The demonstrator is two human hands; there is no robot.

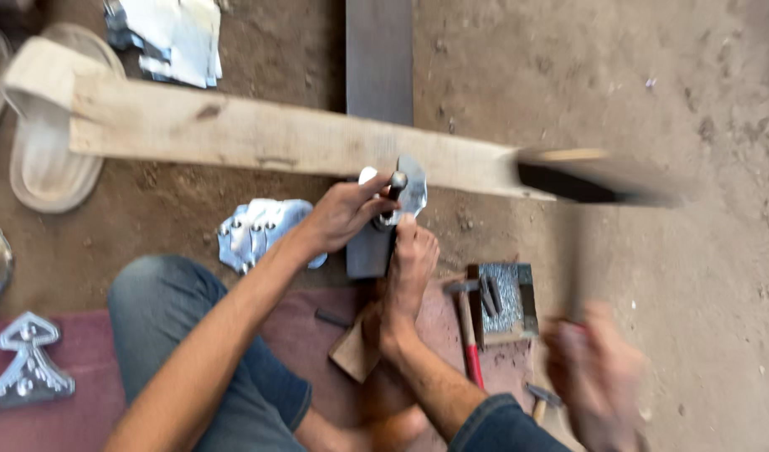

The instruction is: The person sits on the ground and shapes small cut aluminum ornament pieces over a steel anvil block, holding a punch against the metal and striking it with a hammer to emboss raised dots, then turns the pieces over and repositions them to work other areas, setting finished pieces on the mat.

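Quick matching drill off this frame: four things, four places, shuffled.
Things:
1. punch
2. black-headed hammer
3. red-handled hammer
4. plank

Places:
A. lying on the mat beside the metal block
B. across the steel bar
C. gripped in the left hand
D. in the right hand, blurred

Pairs: 1-C, 2-D, 3-A, 4-B
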